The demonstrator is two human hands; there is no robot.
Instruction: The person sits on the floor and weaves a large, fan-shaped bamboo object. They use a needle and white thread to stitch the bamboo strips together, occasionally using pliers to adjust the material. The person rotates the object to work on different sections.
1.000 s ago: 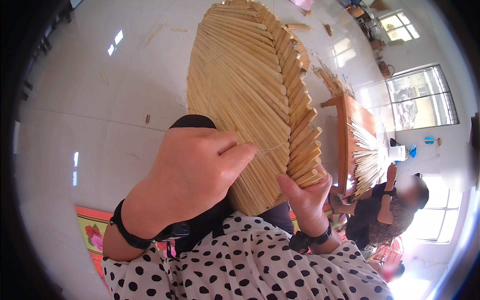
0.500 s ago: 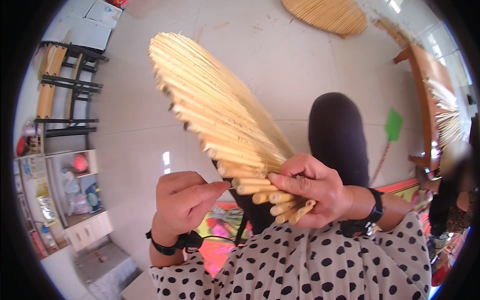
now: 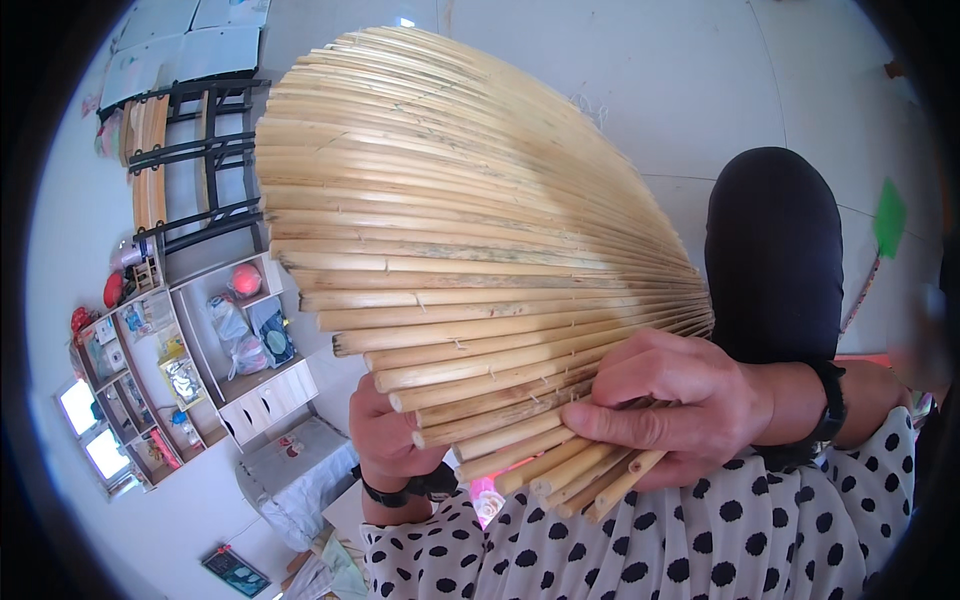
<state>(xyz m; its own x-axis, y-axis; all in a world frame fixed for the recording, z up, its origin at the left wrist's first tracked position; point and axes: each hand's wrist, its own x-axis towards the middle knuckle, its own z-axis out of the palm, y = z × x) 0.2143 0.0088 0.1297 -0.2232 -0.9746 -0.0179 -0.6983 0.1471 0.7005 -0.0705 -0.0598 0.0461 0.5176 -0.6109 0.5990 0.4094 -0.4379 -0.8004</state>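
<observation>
A mat of pale reed stalks, bound side by side with thin thread, fans out across the middle of the view. My right hand is closed around several stalks at its near end, with the thumb lying on top of them. Loose-looking stalk ends stick out below that thumb. Partly behind the mat's left edge is my left hand, its fingers curled beside the stalk ends. Its fingertips are hidden by the reeds, so what they hold cannot be made out.
My dark-clad knee rises right of the mat. A green fly swatter is at the far right. Along the left are a black metal frame with wooden slats, an open shelf unit holding bags, and a grey covered box.
The mat has turned its broad face toward me and spread across the view. My left hand has gone from beside the stalk ends to partly behind them. My right hand keeps its grip.
</observation>
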